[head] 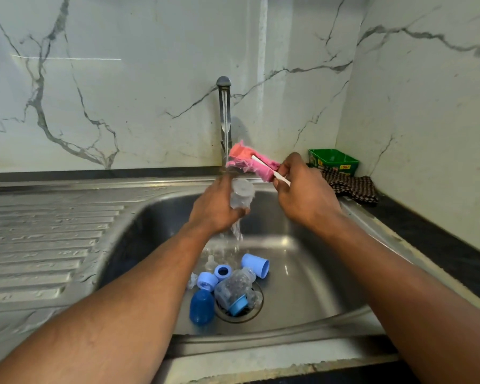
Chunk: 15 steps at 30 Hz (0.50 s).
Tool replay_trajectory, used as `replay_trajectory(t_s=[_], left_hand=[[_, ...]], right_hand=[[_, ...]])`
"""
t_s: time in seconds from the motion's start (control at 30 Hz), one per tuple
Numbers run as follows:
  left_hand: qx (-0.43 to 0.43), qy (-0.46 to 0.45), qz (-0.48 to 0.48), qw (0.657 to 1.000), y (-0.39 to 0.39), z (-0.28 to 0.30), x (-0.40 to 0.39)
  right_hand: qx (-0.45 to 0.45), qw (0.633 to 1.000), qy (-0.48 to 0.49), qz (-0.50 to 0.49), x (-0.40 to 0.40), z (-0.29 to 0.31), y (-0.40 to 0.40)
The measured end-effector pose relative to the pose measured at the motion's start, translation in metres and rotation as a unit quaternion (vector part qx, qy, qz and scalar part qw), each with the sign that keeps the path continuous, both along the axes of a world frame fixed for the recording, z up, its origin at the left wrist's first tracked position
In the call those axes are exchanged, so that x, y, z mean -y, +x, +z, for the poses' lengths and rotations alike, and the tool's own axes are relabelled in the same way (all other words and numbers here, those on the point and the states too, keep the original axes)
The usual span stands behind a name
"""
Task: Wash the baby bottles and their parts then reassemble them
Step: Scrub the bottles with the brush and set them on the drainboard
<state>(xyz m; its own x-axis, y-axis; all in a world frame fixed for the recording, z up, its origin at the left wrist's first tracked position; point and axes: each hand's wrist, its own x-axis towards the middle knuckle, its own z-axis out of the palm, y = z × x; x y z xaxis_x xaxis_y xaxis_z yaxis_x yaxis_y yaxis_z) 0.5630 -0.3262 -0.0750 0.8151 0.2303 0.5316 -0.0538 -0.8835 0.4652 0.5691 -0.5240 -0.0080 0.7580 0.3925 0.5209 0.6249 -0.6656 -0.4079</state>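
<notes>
Left hand point(215, 209) grips clear plastic baby bottle point(241, 194) at frame centre, mouth tilted under the steel tap point(224, 106) stream so water flushes through. Right hand point(302, 187) pinches white handle of pink sponge brush point(251, 162), held just above the bottle, likely ready to scrub. Blue caps and rings point(222, 275) wait lower centre in steel sink point(316, 286)

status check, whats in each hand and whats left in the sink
Left hand grips clear bottle under running tap. Right hand holds pink sponge brush. Blue caps and second bottle wait in sink.

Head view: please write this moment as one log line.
left hand: holds clear bottle | right hand: holds pink sponge brush | tap: running
</notes>
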Motion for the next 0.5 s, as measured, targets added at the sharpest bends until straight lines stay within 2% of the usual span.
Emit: replay_trajectory(t_s=[0.07, 0.13, 0.2, 0.23, 0.3, 0.33, 0.37, 0.5], left_hand=[[-0.012, 0.084, 0.001, 0.996, 0.000, -0.003, 0.002], [0.029, 0.052, 0.017, 0.998, 0.002, 0.000, 0.002], [0.061, -0.117, 0.053, 0.990, 0.004, 0.008, 0.004], [0.067, -0.241, 0.064, 0.966, 0.005, 0.012, 0.004], [0.056, -0.466, 0.058, 0.881, 0.009, 0.017, 0.005], [0.042, -0.517, 0.048, 0.854, 0.009, 0.019, 0.006], [0.028, -0.540, 0.035, 0.841, 0.009, 0.020, 0.006], [0.011, -0.576, -0.012, 0.817, -0.005, 0.031, 0.016]], right_hand=[[0.006, 1.000, -0.018, 0.004, -0.002, 0.003, -0.005], [0.008, 1.000, -0.019, 0.012, -0.003, 0.006, -0.008], [0.011, 0.999, -0.026, 0.015, -0.003, 0.006, -0.008], [0.013, 0.999, -0.033, 0.014, -0.003, 0.006, -0.007], [0.013, 0.999, -0.033, 0.015, -0.001, 0.006, -0.004], [0.009, 0.999, -0.024, 0.020, 0.000, 0.006, -0.004], [0.004, 1.000, -0.009, 0.026, 0.000, 0.005, -0.003], [-0.003, 0.999, 0.027, 0.027, 0.001, 0.005, -0.002]])
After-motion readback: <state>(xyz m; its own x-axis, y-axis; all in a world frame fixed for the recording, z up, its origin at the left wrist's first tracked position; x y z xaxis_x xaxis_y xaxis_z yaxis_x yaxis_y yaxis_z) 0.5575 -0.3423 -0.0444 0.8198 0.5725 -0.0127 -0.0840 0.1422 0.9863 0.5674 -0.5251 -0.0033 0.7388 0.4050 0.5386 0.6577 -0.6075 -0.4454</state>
